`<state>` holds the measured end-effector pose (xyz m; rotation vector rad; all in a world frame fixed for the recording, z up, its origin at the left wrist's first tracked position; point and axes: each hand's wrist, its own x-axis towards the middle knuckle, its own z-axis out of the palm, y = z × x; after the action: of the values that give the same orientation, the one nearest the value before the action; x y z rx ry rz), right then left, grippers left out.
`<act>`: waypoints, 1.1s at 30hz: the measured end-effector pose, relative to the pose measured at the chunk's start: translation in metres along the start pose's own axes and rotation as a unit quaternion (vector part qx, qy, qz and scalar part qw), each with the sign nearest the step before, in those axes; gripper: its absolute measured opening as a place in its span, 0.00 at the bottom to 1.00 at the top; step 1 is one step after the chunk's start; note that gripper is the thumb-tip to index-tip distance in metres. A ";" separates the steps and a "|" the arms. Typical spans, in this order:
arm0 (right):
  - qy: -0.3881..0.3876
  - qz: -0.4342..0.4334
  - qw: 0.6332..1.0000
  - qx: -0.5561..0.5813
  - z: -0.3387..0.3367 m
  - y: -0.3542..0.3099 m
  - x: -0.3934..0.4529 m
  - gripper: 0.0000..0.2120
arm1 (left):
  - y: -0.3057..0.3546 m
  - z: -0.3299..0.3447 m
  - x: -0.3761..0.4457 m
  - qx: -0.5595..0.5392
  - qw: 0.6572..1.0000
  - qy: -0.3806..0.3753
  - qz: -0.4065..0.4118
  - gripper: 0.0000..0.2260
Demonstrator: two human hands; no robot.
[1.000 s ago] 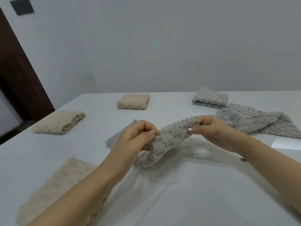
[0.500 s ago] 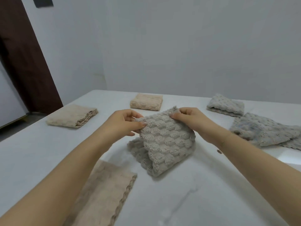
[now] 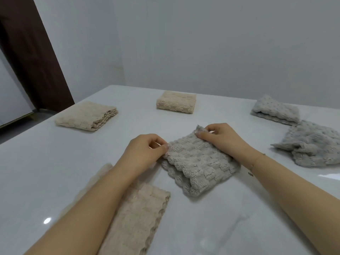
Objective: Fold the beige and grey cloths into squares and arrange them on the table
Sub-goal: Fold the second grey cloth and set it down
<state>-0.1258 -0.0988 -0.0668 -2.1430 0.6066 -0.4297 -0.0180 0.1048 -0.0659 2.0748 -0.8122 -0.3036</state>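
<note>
Step in hand: finishing a fold on the grey cloth (image 3: 198, 161), which lies mid-table in front of the person, doubled over into a rough square. Left hand (image 3: 145, 153) pinches the cloth's left far corner between thumb and curled fingers. Right hand (image 3: 223, 138) pinches the far right corner, fingers curled over the edge.

To do it well, judged from here: line up the two far corners with the layer beneath, lower them flat, then smooth toward the near fold so no bulge stays. The near edge looks puffy and slightly skewed, so squaring probably needs a tug at both corners together.

Materials: grey cloth is thick plush terry with a raised bubble or waffle grid and scalloped edge; soft, floppy, holds no crease. Table (image 3: 55, 172) is glossy white, faintly marbled, likely slippery under fabric.

Others: two folded beige cloths, one far left (image 3: 86, 115) and one far centre (image 3: 175, 102), same plush weave. A folded pale grey cloth (image 3: 276, 110) sits far right; beside it a crumpled grey cloth (image 3: 311, 144), unfolded. A beige strip (image 3: 136, 218) lies near left under the left forearm; how many layers it has is hard to tell.
</note>
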 end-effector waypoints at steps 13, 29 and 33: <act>-0.007 0.050 0.999 -0.012 -0.024 -0.005 -0.025 0.11 | 0.000 0.001 -0.006 0.062 0.997 0.037 0.025 0.02; 0.049 -0.085 0.993 0.060 -0.006 0.029 -0.048 0.09 | 0.066 0.050 -0.021 0.296 0.937 -0.137 0.127 0.20; 0.053 -0.082 0.994 0.054 -0.005 0.031 -0.047 0.09 | 0.037 0.066 -0.028 0.357 0.914 -0.177 0.079 0.27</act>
<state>-0.1757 -0.0923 -0.0931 -2.0835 0.4573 -0.6549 -0.0876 0.0651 -0.0777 2.6421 -1.4725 -0.3312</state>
